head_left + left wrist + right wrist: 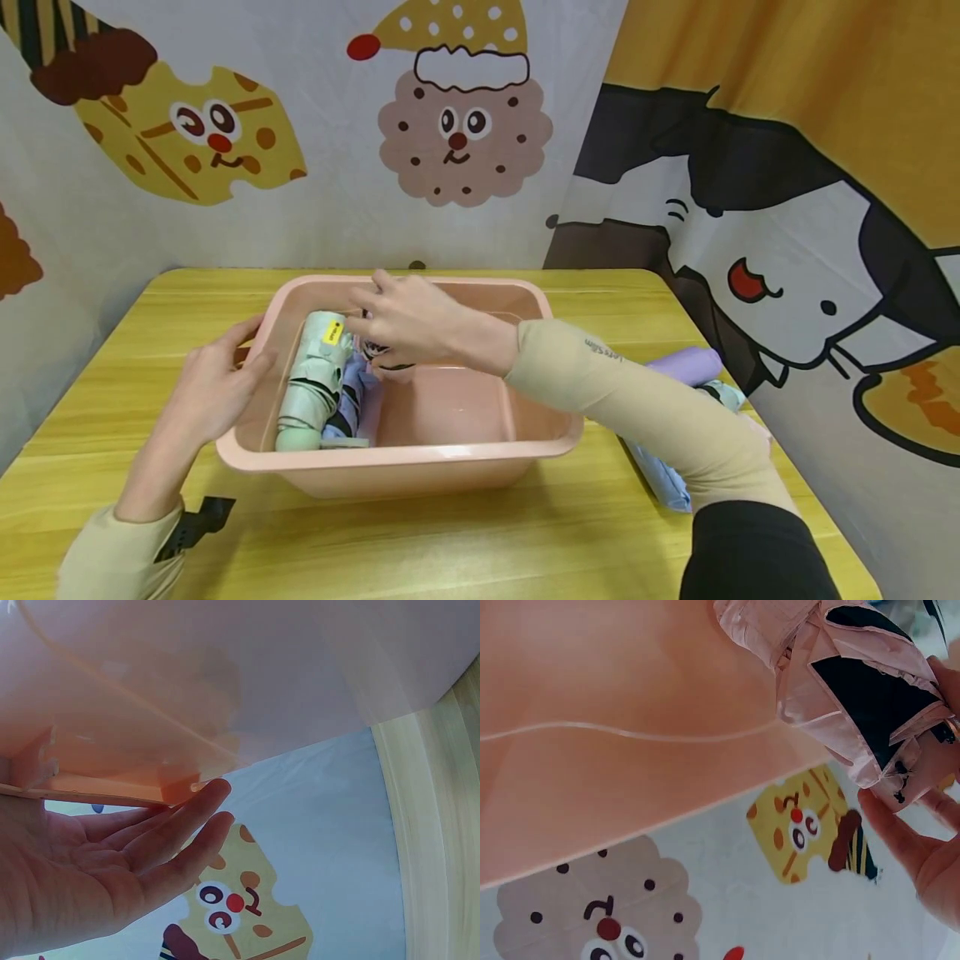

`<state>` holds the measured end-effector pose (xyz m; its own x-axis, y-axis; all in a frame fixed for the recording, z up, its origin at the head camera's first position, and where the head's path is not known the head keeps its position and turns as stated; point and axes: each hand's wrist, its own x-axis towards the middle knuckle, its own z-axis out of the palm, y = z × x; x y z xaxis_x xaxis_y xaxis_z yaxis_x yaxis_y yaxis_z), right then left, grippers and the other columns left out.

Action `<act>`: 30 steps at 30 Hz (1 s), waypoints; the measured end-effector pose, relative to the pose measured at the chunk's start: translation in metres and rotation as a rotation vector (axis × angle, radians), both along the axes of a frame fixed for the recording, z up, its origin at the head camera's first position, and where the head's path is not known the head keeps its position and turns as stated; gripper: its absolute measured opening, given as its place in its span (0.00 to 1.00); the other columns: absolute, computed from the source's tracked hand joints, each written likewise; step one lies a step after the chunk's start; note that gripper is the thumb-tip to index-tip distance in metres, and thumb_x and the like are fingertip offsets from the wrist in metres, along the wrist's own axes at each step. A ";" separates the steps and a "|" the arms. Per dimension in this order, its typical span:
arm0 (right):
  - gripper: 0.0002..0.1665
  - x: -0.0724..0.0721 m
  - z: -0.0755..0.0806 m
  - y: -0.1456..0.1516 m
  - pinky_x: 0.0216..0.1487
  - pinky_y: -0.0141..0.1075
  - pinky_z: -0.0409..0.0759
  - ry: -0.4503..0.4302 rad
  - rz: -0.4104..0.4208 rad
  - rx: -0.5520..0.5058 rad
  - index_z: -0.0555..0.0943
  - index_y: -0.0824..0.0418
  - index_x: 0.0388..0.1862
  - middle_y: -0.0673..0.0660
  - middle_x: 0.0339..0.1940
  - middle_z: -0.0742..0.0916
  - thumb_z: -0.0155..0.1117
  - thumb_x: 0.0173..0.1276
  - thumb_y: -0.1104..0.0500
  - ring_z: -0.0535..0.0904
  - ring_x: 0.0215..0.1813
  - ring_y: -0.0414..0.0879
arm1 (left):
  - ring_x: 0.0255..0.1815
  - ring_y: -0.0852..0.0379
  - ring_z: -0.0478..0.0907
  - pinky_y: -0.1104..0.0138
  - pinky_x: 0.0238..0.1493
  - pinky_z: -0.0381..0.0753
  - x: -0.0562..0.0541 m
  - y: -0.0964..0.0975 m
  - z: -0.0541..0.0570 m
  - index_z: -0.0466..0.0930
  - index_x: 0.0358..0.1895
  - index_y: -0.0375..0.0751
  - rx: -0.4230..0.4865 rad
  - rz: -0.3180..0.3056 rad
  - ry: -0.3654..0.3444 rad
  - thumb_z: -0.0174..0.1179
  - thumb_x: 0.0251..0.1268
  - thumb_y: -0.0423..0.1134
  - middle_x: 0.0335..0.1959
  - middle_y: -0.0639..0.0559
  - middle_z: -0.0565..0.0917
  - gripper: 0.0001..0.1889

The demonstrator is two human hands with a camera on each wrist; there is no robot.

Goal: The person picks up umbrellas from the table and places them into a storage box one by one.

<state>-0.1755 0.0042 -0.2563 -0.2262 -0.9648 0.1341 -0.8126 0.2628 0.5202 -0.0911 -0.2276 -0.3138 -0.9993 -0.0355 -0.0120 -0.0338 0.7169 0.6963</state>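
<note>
A pink plastic tub (450,452) stands on the table. My left hand (219,379) holds its left rim, thumb over the edge and fingers along the outer wall; the left wrist view shows this left hand (127,862) from below. Inside the tub, at the left, lie a mint-green folded umbrella (309,392) and a blue folded umbrella (349,398) side by side. My right hand (420,321) reaches over the tub beside them. In the right wrist view its fingers grip one end of a pink folded umbrella (840,697) with black print, mostly hidden from the head view.
To the right, partly behind my right forearm, lie a purple rolled item (686,365), a mint-green item (723,394) and a blue item (663,479). The yellow wood-grain table (420,542) meets a printed cloth (322,233) at its back edge.
</note>
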 end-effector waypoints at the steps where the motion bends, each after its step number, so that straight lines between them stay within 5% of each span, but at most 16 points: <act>1: 0.25 0.001 -0.002 -0.003 0.27 0.36 0.81 -0.002 -0.020 0.026 0.80 0.50 0.50 0.53 0.49 0.82 0.61 0.61 0.38 0.78 0.44 0.51 | 0.58 0.25 0.72 0.44 0.45 0.82 0.000 0.000 0.000 0.47 0.74 0.33 0.001 0.000 0.001 0.40 0.74 0.48 0.64 0.21 0.66 0.33; 6: 0.28 0.006 -0.016 -0.014 0.28 0.35 0.82 -0.031 -0.115 0.134 0.77 0.47 0.56 0.54 0.57 0.79 0.58 0.63 0.35 0.78 0.47 0.52 | 0.56 0.25 0.73 0.45 0.43 0.83 0.000 -0.001 -0.001 0.48 0.74 0.33 0.000 0.002 0.010 0.41 0.74 0.49 0.63 0.21 0.67 0.33; 14: 0.29 0.009 -0.029 -0.015 0.31 0.38 0.83 -0.061 -0.137 0.152 0.78 0.47 0.54 0.54 0.56 0.79 0.60 0.60 0.33 0.79 0.47 0.52 | 0.55 0.25 0.74 0.46 0.41 0.84 0.000 0.000 0.000 0.48 0.75 0.34 0.013 0.004 0.011 0.40 0.74 0.48 0.63 0.21 0.67 0.33; 22: 0.27 0.009 -0.032 -0.018 0.27 0.35 0.82 -0.047 -0.186 0.148 0.78 0.49 0.53 0.54 0.55 0.79 0.60 0.62 0.36 0.79 0.42 0.51 | 0.56 0.25 0.73 0.46 0.42 0.83 0.001 -0.002 0.001 0.48 0.74 0.33 0.014 0.001 0.010 0.40 0.74 0.48 0.63 0.20 0.67 0.33; 30: 0.25 0.015 -0.025 -0.011 0.30 0.38 0.83 -0.127 -0.190 0.151 0.78 0.48 0.55 0.55 0.58 0.77 0.61 0.62 0.40 0.76 0.52 0.53 | 0.57 0.26 0.73 0.46 0.42 0.84 0.000 -0.001 0.001 0.48 0.74 0.33 0.017 0.000 -0.002 0.41 0.74 0.48 0.63 0.20 0.66 0.33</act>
